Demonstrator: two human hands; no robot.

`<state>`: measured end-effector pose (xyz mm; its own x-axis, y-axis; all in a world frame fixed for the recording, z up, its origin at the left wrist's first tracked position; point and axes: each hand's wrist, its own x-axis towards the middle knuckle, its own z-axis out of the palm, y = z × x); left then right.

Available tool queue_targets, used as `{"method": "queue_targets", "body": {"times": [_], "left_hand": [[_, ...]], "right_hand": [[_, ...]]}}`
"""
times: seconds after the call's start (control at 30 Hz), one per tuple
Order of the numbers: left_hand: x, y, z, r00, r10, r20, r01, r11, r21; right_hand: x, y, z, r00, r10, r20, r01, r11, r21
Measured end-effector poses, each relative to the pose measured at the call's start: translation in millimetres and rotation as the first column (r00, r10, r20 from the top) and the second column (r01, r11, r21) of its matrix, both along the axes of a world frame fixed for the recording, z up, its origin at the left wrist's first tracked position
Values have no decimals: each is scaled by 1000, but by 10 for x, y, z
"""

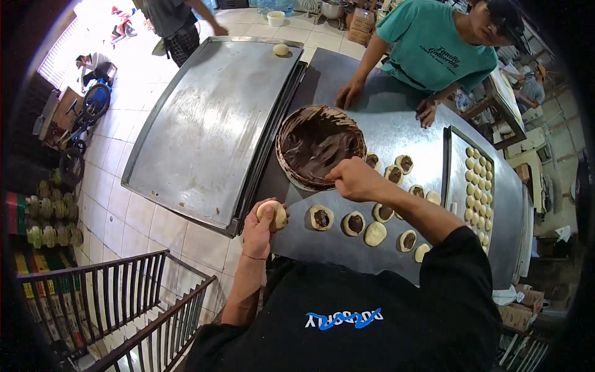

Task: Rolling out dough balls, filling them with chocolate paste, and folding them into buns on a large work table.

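And here's your left hand (pixel 255 230), raised just off the near-left edge of the table (pixel 427 149), gripping a pale dough round (pixel 278 217): your thumb is laid up along its face, with the fingers wrapped behind. Your left forearm climbs almost straight up from below, a thin bracelet (pixel 255 256) around the wrist.

Across to the right hand (pixel 359 180)! That arm cuts in from the black sleeve (pixel 462 266), running up and leftward over the table, the back of the hand uppermost, knuckles bent, fingers curled in at the lower-right rim of the bowl (pixel 286 166). It's a closed hand, but whether there's a tool inside that curl, you can't tell from here. Brown filling (pixel 310 146) coats the bowl, smeared high up the walls.

Beneath your right forearm, dough pieces lie scattered, several with a dark dab in the middle, like the filled piece (pixel 321 218) nearest your left hand; a plain disc (pixel 375 234) sits among them. Out left, the big metal tray (pixel 198 130) bears one dough ball (pixel 281 49) at its far end. Opposite you, a co-worker's two hands (pixel 351 93) rest on the tabletop beyond the bowl.
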<state>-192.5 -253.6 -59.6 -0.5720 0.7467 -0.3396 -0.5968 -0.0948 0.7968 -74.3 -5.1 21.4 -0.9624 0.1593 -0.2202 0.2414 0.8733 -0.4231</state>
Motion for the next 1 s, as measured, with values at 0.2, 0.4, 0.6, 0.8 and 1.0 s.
{"method": "queue_targets", "body": {"times": [0.2,0.4,0.6,0.8,1.0], "left_hand": [[71,111,12,986,83,-143,-96,992,-81],[168,574,734,931,-27,364,-112,929,353],[119,463,979,928,-8,372,-158,896,415],[-84,114,885,961,181,208,-248,897,367],[248,304,949,956,-148,254,28,905,424]], "right_hand": [[251,-280,370,873,-485,60,390,617,-683],[570,-788,92,754,-540,-373,257,766,-590],[806,-703,117,749,-277,-602,282,955,-89],[703,55,756,834,-296,-466,423,885,196],[-340,310,-273,987,-157,-15,136,799,585]]}}
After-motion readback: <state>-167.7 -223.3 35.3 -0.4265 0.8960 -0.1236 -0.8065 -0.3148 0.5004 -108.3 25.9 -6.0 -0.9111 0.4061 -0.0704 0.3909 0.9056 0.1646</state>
